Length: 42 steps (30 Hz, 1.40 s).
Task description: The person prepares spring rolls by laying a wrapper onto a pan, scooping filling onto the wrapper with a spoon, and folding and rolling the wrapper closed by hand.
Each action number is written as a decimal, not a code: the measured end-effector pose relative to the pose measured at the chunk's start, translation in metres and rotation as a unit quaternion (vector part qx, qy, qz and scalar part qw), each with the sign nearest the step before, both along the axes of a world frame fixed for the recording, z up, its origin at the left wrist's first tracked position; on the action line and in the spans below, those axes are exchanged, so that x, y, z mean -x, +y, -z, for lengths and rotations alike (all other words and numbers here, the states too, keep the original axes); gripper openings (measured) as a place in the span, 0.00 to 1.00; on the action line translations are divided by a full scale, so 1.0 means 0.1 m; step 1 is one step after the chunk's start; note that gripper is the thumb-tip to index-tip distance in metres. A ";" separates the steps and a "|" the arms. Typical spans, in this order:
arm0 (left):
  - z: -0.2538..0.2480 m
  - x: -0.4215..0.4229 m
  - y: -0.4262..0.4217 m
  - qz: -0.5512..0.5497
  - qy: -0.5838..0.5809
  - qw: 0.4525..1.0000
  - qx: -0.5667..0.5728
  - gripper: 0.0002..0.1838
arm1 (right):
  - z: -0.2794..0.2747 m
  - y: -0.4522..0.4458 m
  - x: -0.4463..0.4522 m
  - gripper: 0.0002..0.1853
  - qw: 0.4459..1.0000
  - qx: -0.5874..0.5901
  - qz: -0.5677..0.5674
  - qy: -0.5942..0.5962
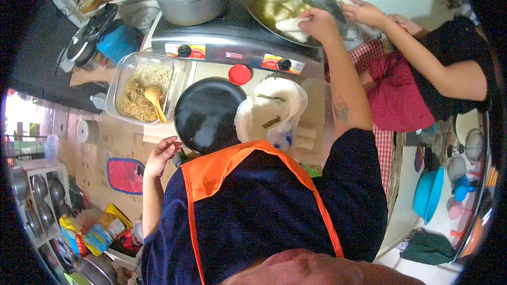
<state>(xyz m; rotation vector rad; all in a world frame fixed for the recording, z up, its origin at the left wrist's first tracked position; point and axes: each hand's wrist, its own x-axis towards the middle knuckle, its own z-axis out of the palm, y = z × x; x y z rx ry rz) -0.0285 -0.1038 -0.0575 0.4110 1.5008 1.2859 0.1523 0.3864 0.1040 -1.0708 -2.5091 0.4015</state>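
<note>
My right hand (319,24) pinches a pale spring roll (291,25) at the near rim of a wide wok (331,8). Several pale rolls (282,4) lie in the yellowish oil inside it. My left hand (160,157) is down at the left, fingers loosely bent and apart, with nothing visible in it. It is nearest to a round black pan (207,113), by the pan's lower left edge. To the pan's right, a white plastic-wrapped stack of round wrappers (272,108) bears two small dark strips. More pale rolls (305,138) rest in a clear container.
A lidded pot (193,0) stands on the gas stove (237,42). A clear tub (113,97) of shredded filling holds a wooden spoon (155,100). A red lid (240,74) lies before the stove. At right, another person's hand (364,12) holds something white beside the wok.
</note>
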 end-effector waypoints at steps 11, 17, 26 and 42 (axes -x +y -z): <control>0.08 0.12 -0.55 -0.108 -0.012 0.993 0.044 0.20 | 0.52 0.74 1.11 0.20 0.967 -0.036 0.075 -0.241; 0.04 0.17 -0.58 -0.130 -0.006 0.991 0.043 0.20 | 0.81 0.85 1.35 0.22 0.962 -0.054 0.094 -0.249; -0.01 0.21 -0.54 -0.128 -0.012 0.991 0.043 0.21 | 0.96 1.09 1.31 0.21 0.983 -0.098 0.108 -0.108; -0.02 0.28 -0.24 -0.072 -0.011 0.996 0.043 0.22 | -0.31 0.97 -0.50 0.13 0.976 0.140 0.103 0.132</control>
